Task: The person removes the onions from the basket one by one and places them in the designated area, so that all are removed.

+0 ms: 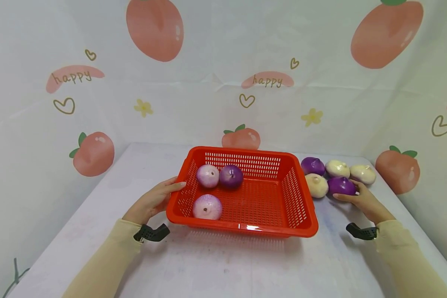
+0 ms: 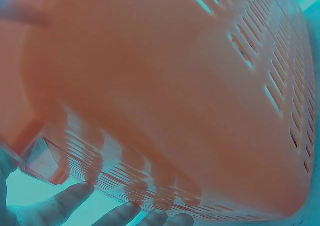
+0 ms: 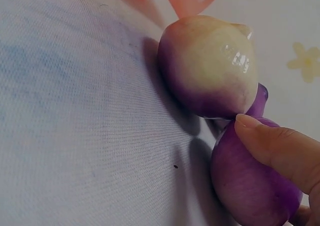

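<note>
Before you, a white backdrop (image 1: 193,116)—printed with red fruits (image 1: 94,155), yellow flowers (image 1: 144,108), outlined hearts (image 1: 251,104) and the word "happy" (image 1: 267,80)—rises behind and beside a pale tabletop (image 1: 193,273), where your right-wrist view shows a small dark speck (image 3: 175,166).

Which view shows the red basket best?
Head view: it shows the red basket nearly face-on and whole, rim and interior, with three onions inside. Left wrist gets only part of its slotted wall, close up and colour-shifted; right wrist catches just red bits at the top edge, likely its rim.
</note>
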Action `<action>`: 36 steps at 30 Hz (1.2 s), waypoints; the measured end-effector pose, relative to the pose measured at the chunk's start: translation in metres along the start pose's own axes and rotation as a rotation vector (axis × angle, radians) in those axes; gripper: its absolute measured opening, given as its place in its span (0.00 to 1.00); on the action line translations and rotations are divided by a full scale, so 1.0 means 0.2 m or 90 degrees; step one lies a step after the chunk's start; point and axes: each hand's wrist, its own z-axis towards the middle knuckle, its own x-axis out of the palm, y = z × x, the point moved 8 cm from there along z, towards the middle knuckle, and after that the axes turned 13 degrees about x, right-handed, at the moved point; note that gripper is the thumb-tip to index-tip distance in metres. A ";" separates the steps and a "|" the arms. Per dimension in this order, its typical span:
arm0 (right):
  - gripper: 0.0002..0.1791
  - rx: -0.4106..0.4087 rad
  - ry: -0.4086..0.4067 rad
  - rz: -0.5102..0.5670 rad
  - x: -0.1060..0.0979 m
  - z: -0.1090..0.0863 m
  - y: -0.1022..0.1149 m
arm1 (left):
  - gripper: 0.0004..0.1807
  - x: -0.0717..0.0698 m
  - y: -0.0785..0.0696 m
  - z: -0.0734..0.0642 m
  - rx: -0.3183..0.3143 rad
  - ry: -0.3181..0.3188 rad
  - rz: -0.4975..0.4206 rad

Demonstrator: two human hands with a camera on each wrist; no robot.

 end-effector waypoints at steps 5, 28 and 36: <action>0.61 -0.002 0.002 0.007 0.00 0.00 0.00 | 0.35 0.00 0.00 0.00 0.001 0.000 -0.001; 0.43 -0.205 -0.089 0.043 -0.18 -0.24 0.65 | 0.35 -0.01 0.01 0.00 -0.010 -0.003 0.000; 0.33 -0.359 -0.030 0.074 0.10 -0.34 1.09 | 0.36 -0.01 0.01 0.00 -0.007 -0.001 0.000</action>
